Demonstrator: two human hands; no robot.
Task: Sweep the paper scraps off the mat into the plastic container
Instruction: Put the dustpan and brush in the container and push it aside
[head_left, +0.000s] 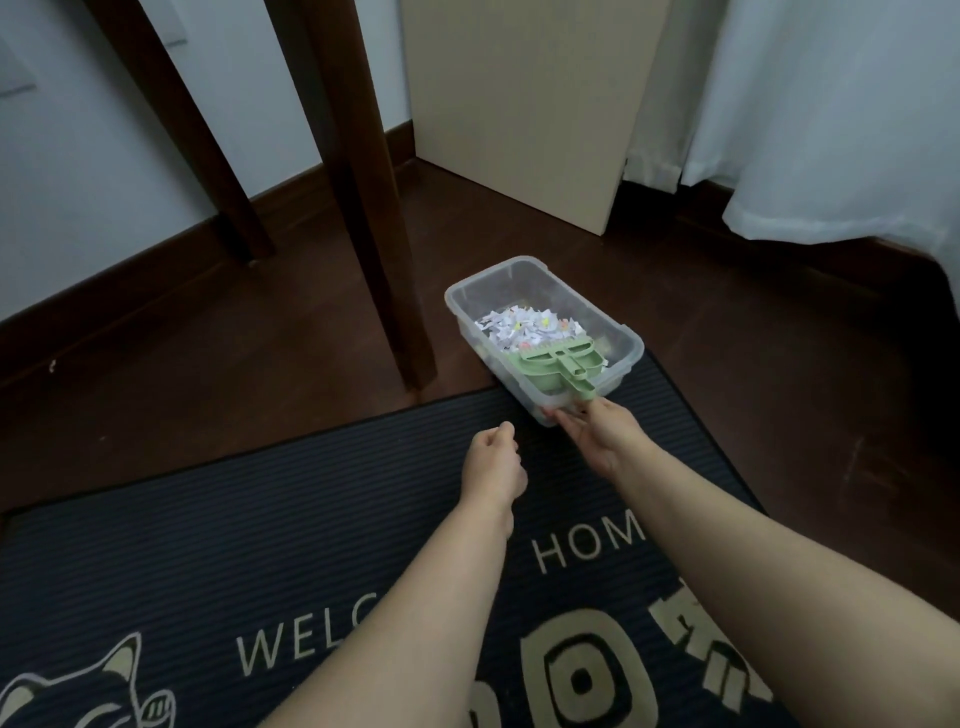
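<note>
Mat (208, 519) nearest. Left hand (493, 457) above it, fingers curled, holding nothing. Right hand (597, 436): fingers reach the near wall of the plastic container (467, 312); grip cannot be told. Inside, a green dustpan (550, 366), then the paper scraps (524, 327) just beyond.

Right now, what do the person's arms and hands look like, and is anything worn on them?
The left hand and right hand are bare: no gloves, rings, watch or bracelets visible. Both arms are uncovered as far as the frame shows, with no sleeves in view.
</note>
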